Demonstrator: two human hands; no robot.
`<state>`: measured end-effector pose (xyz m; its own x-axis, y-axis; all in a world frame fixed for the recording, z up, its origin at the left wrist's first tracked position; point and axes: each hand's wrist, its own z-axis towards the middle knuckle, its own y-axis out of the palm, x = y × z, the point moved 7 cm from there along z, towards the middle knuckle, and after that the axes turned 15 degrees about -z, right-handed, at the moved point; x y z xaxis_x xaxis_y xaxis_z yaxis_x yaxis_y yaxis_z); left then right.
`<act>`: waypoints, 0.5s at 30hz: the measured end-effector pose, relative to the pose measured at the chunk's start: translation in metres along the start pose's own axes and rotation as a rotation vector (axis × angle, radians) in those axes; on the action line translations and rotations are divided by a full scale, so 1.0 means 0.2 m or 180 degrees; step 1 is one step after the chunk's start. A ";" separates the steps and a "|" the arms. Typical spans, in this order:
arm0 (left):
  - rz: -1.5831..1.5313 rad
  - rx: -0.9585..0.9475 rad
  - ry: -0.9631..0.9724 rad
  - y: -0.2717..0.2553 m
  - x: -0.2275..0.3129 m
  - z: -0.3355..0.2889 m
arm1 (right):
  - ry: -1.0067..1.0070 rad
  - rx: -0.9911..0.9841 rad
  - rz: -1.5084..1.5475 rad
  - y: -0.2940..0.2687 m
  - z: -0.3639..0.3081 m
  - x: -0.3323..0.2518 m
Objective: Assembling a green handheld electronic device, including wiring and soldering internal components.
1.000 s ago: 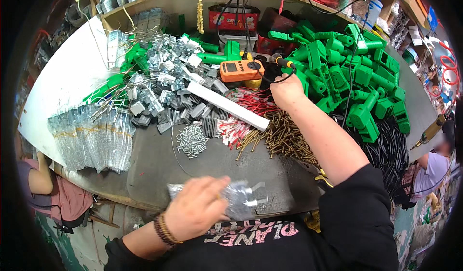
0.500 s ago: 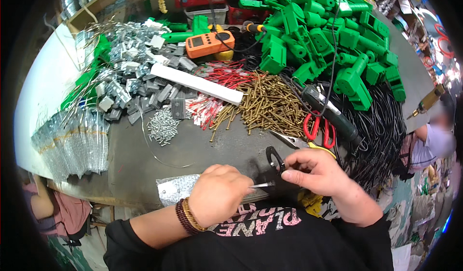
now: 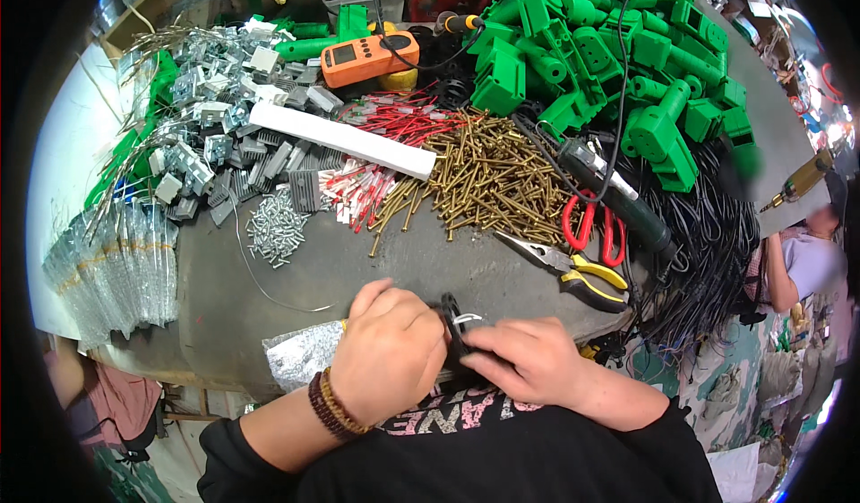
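Observation:
My left hand point(image 3: 390, 351) is closed, knuckles up, and its fingers hide what they hold. Beside it, my right hand point(image 3: 528, 360) pinches a black ring-shaped piece point(image 3: 451, 313) between thumb and fingers. A thin whitish strip point(image 3: 468, 318) curves out from the ring toward my right fingers. Both hands meet close to my shirt at the table's near edge. Partly under my left hand lies a clear bubble-wrap bag point(image 3: 300, 356). Long-nose pliers point(image 3: 573, 273) with yellow and black handles rest to the right, beyond my right hand.
Brass-coloured screws point(image 3: 502, 180), small silver screws point(image 3: 276, 227) and red-white wires point(image 3: 363, 189) are heaped ahead. Green plastic housings point(image 3: 582, 55) pile up far right, above black cables point(image 3: 708, 243). An orange meter point(image 3: 369, 58), red-handled scissors point(image 3: 593, 230) and bubble-wrap bags point(image 3: 116, 266) lie around.
My right hand has moved left with the black ring, meeting my left hand. The silvery tip that stuck out of my left hand no longer shows. The pliers are more exposed.

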<state>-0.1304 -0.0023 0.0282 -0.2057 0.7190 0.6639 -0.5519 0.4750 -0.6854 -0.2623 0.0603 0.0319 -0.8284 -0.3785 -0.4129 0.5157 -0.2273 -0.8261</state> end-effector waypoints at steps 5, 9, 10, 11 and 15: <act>-0.0272 0.0236 -0.0313 -0.10 0.01 -0.06 | -0.0199 -0.0212 0.0284 0.14 0.03 0.00; -0.0981 0.0879 -0.0508 -0.07 -0.09 -0.11 | -0.0557 -0.0035 -0.0280 0.10 0.08 0.00; -0.1141 0.0977 -0.0481 -0.07 -0.09 -0.09 | -0.0677 -0.0019 -0.0357 0.09 0.08 -0.01; -0.1201 0.0964 -0.0413 -0.09 -0.08 -0.07 | -0.0738 0.0004 -0.0508 0.09 0.08 -0.01; -0.0353 0.0057 -0.0038 -0.07 -0.02 -0.01 | -0.0393 0.0107 -0.1300 0.03 0.11 0.01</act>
<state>-0.1195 -0.0103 0.0353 -0.1520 0.6564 0.7389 -0.5862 0.5420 -0.6021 -0.2572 0.0381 0.0349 -0.9347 -0.3554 -0.0037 0.1592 -0.4091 -0.8985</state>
